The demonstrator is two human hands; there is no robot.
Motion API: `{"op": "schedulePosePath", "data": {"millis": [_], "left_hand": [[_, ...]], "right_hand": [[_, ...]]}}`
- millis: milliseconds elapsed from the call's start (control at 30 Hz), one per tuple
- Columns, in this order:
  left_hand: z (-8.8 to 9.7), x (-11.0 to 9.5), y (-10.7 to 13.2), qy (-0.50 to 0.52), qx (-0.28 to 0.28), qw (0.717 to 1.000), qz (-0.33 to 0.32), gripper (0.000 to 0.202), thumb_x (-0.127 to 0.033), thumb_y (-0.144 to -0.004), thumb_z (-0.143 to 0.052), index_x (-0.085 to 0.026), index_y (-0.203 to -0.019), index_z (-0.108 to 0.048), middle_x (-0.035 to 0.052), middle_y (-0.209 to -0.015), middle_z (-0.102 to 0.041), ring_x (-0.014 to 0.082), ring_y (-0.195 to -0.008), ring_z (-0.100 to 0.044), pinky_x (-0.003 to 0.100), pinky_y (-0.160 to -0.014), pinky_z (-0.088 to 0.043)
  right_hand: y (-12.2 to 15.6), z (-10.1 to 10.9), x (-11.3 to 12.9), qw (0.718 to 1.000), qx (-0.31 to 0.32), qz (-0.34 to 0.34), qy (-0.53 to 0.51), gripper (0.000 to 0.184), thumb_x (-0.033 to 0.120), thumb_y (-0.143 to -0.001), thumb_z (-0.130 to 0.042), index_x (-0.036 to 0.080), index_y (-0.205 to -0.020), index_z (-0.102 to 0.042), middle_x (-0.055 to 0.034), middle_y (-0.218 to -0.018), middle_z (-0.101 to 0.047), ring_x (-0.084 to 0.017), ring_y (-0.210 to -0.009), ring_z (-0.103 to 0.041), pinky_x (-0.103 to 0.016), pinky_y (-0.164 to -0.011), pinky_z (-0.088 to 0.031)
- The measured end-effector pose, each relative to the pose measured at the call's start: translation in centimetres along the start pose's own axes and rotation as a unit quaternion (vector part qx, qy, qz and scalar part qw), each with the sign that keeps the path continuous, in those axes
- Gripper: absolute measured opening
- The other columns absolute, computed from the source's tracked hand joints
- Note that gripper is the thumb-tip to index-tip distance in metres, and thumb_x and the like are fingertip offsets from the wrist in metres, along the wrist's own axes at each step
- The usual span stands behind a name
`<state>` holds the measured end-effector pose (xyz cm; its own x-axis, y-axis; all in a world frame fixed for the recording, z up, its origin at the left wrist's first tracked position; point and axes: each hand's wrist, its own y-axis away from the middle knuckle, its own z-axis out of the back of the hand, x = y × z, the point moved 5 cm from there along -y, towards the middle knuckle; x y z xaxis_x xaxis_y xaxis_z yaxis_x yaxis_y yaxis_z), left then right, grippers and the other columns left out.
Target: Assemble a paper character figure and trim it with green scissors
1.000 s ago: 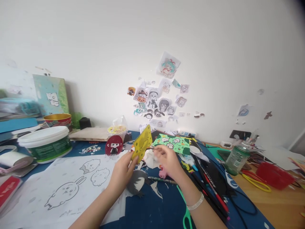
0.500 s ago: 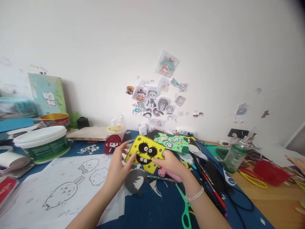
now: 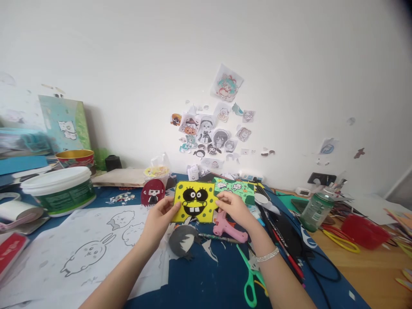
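Observation:
A yellow cartoon-face cutout (image 3: 195,201) with green spots, black eye patches and a toothy grin faces me, roughly level. My left hand (image 3: 162,214) pinches its left edge, while my right hand (image 3: 233,208) has hold of its right edge. Just below it lies a pink glue gun (image 3: 229,227), beside a grey-and-white cutout (image 3: 183,241). A green card with small figures (image 3: 238,189) is behind my right hand. Past my left hand stands a dark red-haired figure cutout (image 3: 153,192). Green scissors (image 3: 251,283) lie near my right forearm.
Sheets with line drawings (image 3: 86,253) cover the left of the blue tabletop. A white-lidded tub (image 3: 58,191) stands at the far left. Pens and cables (image 3: 289,253) lie on the right, near a green bottle (image 3: 318,210) and a red container (image 3: 365,231).
The yellow cutout has turned from a tilt to nearly level. My right hand has shifted to its right edge, and more of the pink glue gun shows below.

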<state>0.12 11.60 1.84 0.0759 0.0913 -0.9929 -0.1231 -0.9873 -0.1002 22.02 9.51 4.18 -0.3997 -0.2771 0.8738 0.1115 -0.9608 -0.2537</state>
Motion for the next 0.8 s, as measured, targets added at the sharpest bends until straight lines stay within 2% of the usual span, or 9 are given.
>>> {"op": "schedulePosePath", "data": {"millis": [167,300,600,800], "left_hand": [[-0.23,-0.11,0.29,-0.016,0.001,1.000,-0.002,0.044,-0.051,-0.064,-0.066,-0.021,-0.096,-0.061,0.0079,-0.103,-0.067,0.0298,-0.096,-0.061,0.040,-0.068,-0.058],[-0.26,-0.08,0.40,-0.026,0.016,1.000,-0.004,0.046,-0.052,-0.064,-0.065,-0.021,-0.096,-0.061,0.0085,-0.108,-0.065,0.0306,-0.100,-0.060,0.039,-0.068,-0.058],[-0.22,0.36,0.16,0.004,0.039,0.999,0.028,0.044,-0.050,-0.066,-0.065,-0.022,-0.100,-0.060,0.0073,-0.105,-0.066,0.0285,-0.097,-0.061,0.037,-0.068,-0.058],[-0.77,0.67,-0.08,-0.057,0.066,0.996,0.027,0.043,-0.053,-0.068,-0.061,-0.020,-0.096,-0.059,0.0070,-0.102,-0.067,0.0266,-0.094,-0.062,0.035,-0.072,-0.056]], "right_hand": [[0.04,0.25,0.16,0.999,-0.027,0.013,0.035,0.016,0.034,-0.080,-0.051,0.020,-0.087,-0.056,0.0006,-0.072,-0.058,-0.016,-0.068,-0.059,-0.027,-0.061,-0.045],[-0.04,0.30,0.02,0.998,-0.037,0.013,0.057,0.015,0.033,-0.081,-0.049,0.020,-0.086,-0.055,0.0021,-0.064,-0.055,-0.016,-0.062,-0.060,-0.027,-0.056,-0.045],[-0.41,0.38,-0.65,0.999,-0.041,-0.002,-0.001,0.018,0.033,-0.079,-0.052,0.019,-0.090,-0.054,0.0017,-0.064,-0.055,-0.016,-0.060,-0.060,-0.026,-0.052,-0.047],[-0.51,0.39,-0.50,0.997,-0.072,-0.007,-0.024,0.022,0.036,-0.079,-0.051,0.018,-0.091,-0.053,0.0032,-0.058,-0.048,-0.014,-0.051,-0.053,-0.025,-0.045,-0.042]]}}
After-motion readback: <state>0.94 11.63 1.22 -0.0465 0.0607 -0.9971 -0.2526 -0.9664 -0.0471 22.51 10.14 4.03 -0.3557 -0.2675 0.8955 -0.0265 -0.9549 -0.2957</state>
